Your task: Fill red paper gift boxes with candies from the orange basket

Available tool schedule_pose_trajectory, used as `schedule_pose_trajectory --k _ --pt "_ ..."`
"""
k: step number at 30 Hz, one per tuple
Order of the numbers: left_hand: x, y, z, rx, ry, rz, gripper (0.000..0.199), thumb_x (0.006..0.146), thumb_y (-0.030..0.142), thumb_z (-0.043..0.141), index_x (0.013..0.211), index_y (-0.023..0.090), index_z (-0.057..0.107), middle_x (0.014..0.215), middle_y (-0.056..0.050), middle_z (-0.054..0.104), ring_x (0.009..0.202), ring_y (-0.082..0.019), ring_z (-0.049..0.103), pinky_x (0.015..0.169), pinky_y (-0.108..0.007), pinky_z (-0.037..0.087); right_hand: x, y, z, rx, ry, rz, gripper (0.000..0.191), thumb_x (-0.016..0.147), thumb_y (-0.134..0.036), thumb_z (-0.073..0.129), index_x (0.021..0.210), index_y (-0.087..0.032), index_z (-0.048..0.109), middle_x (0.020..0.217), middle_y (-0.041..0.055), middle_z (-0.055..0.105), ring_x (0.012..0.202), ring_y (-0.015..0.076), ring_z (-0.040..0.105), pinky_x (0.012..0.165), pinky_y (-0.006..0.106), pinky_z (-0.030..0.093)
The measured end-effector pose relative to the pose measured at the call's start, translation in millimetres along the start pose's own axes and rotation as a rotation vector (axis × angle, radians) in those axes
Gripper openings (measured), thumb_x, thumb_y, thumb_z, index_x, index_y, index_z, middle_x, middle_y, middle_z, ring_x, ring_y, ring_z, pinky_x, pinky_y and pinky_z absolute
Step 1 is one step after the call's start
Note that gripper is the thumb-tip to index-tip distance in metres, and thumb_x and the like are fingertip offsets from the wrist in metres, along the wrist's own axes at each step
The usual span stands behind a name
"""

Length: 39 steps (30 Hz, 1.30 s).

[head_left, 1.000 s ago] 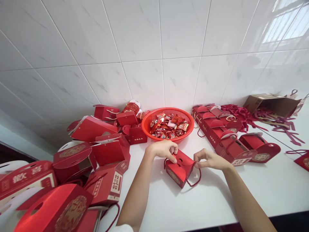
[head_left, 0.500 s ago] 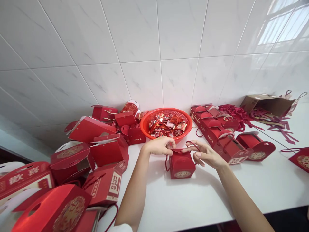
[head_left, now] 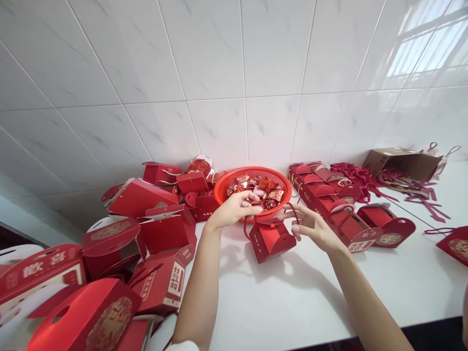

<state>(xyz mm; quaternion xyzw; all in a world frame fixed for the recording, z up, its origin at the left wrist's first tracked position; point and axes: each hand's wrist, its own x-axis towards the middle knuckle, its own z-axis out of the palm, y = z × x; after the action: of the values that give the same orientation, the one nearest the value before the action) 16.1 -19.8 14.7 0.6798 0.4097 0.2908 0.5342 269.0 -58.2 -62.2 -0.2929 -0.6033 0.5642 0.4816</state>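
A small red gift box [head_left: 271,241] with a dark red cord handle [head_left: 295,213] is tilted over the white table, one corner toward me. Its top flaps are folded over. My right hand [head_left: 312,228] has its fingers closed on the cord at the right of the box top. My left hand [head_left: 236,210] hovers above the box's left side, thumb and forefinger apart and curled, with nothing visible between them. Beneath this hand, a second cord loop [head_left: 245,228] hangs at the box's left. Behind both hands sits a red plastic basket [head_left: 219,187] of wrapped sweets [head_left: 268,184].
Several red boxes [head_left: 109,312] crowd the left side. A row of closed red boxes [head_left: 321,195] stands on the right, near dark red ribbons [head_left: 351,178] and an open cardboard carton [head_left: 387,158]. Another red box [head_left: 457,243] lies at the right edge. A tiled wall [head_left: 270,117] borders the table.
The box has turned and tilted, showing its printed left side. My left hand has risen off the box top, up and left toward the basket. My right hand has shifted slightly, still on the cord.
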Motion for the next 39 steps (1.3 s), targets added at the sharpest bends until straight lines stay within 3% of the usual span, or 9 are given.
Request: schedule_pose_trajectory --k 4,9,15,21,29,34,36,39 --pt "-1 5 3.7 -0.12 0.048 0.047 0.046 0.07 0.042 0.078 0.103 0.014 0.06 0.063 0.004 0.06 0.059 -0.009 0.053 0.059 -0.023 0.036 4 -11 10 -0.069 0.056 -0.041 0.042 0.08 -0.037 0.077 0.115 -0.019 0.065 0.109 0.0118 0.069 0.073 0.0145 0.058 0.056 0.028 0.052" --pt "-3 10 9.9 -0.176 -0.037 0.106 0.046 0.076 0.044 0.075 0.108 0.014 0.062 0.079 -0.003 0.07 0.058 -0.007 0.051 0.064 -0.024 0.041 8 -19 24 -0.104 0.115 -0.029 0.042 0.077 -0.043 0.079 0.108 -0.018 0.065 0.11 0.0105 0.067 0.072 0.0136 0.058 0.057 0.026 0.051" --pt "-5 9 18.7 -0.161 -0.16 0.148 0.046 0.08 0.043 0.074 0.115 0.015 0.065 0.101 -0.01 0.073 0.067 -0.01 0.059 0.073 -0.029 0.048 12 -24 39 -0.28 0.157 0.031 0.04 0.075 -0.053 0.077 0.082 -0.016 0.064 0.071 -0.0002 0.061 0.056 0.009 0.049 0.054 0.024 0.046" --pt "-2 3 24.8 -0.14 -0.21 0.185 0.041 0.082 0.038 0.073 0.117 0.017 0.066 0.113 -0.012 0.072 0.086 -0.016 0.066 0.078 -0.03 0.052 13 -21 43 -0.321 0.258 -0.003 0.045 0.076 -0.06 0.072 0.073 -0.017 0.06 0.064 -0.0005 0.059 0.056 0.0108 0.05 0.054 0.025 0.044" --pt "0 3 28.0 -0.072 -0.153 0.218 0.039 0.082 0.036 0.073 0.117 0.017 0.067 0.113 -0.011 0.071 0.101 -0.021 0.066 0.089 -0.034 0.052 6 -22 41 -0.37 0.298 -0.055 0.043 0.081 -0.06 0.068 0.073 -0.018 0.064 0.069 0.0042 0.068 0.057 0.0133 0.053 0.057 0.027 0.047" --pt "0 5 29.4 0.084 -0.042 0.232 0.03 0.084 0.037 0.069 0.105 0.016 0.071 0.101 -0.007 0.071 0.092 -0.019 0.065 0.086 -0.033 0.051 -1 -20 34 -0.371 0.359 -0.072 0.042 0.081 -0.059 0.069 0.07 -0.018 0.063 0.07 0.0046 0.068 0.058 0.0138 0.054 0.058 0.028 0.048" --pt "-2 7 29.5 0.135 -0.09 0.24 0.028 0.085 0.037 0.067 0.103 0.017 0.071 0.096 -0.005 0.071 0.089 -0.019 0.065 0.085 -0.032 0.05 -7 -22 31 -0.354 0.399 -0.075 0.042 0.08 -0.058 0.071 0.07 -0.018 0.063 0.069 0.0047 0.068 0.057 0.014 0.054 0.058 0.028 0.048" --pt "-7 11 30.9 0.218 -0.315 0.26 0.029 0.086 0.034 0.067 0.111 0.019 0.07 0.097 -0.005 0.072 0.095 -0.019 0.066 0.089 -0.031 0.049 -23 -25 29 -0.349 0.458 -0.074 0.04 0.079 -0.057 0.072 0.071 -0.018 0.064 0.066 0.0042 0.067 0.055 0.0137 0.053 0.055 0.028 0.047"
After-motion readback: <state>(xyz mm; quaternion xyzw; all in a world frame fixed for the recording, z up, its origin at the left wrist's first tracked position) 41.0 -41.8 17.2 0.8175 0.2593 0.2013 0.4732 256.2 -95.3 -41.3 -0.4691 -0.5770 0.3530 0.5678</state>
